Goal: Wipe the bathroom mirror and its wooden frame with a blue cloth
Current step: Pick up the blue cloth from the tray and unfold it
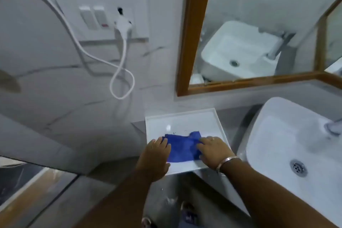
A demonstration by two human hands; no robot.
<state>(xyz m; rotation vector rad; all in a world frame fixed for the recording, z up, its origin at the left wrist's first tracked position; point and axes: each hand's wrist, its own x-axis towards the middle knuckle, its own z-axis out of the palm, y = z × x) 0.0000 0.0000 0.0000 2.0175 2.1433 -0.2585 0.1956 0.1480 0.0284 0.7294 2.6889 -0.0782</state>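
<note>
The mirror (259, 24) and its frame (192, 33) run off the top and right edges, and the sink (288, 146) is cut by the right edge with only a blurred bit of tap (333, 127) showing. Both hands (157, 153) (214, 151) cover the cloth's (182, 149) side edges, so any grip is unclear. The socket plate (103, 15) is smeared by blur.

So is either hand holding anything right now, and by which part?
Both hands are on the blue cloth in the white tray: left hand on its left edge, right hand on its right edge. A closed grip cannot be told.
</note>
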